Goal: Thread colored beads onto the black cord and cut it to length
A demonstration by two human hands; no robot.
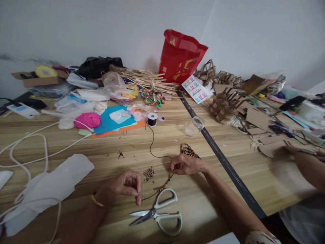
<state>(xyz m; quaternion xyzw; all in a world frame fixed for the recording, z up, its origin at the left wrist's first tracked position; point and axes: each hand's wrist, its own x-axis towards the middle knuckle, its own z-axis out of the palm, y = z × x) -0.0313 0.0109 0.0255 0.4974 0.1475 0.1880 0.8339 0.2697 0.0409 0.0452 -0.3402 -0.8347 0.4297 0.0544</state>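
My right hand (186,164) pinches a thin black cord (153,142) that trails back to a small white spool (152,119). Below that hand hangs a row of coloured beads (165,183) threaded on the cord. The cord's other end reaches the fingertips of my left hand (129,184), whose fingers are bent and closed on it. Between the hands lies a small pile of loose beads (149,173). Open-bladed scissors (155,212) with pale handles rest just in front. A heap of strung beads (188,150) lies behind my right hand, partly hidden by it.
A clear round container (197,123) stands beyond the bead strands. Pink yarn (87,120) and blue sheets (108,118) lie at the left, with a white cable (45,149) nearer. Woven baskets (223,108) stand right; another person's arm (309,166) reaches in there.
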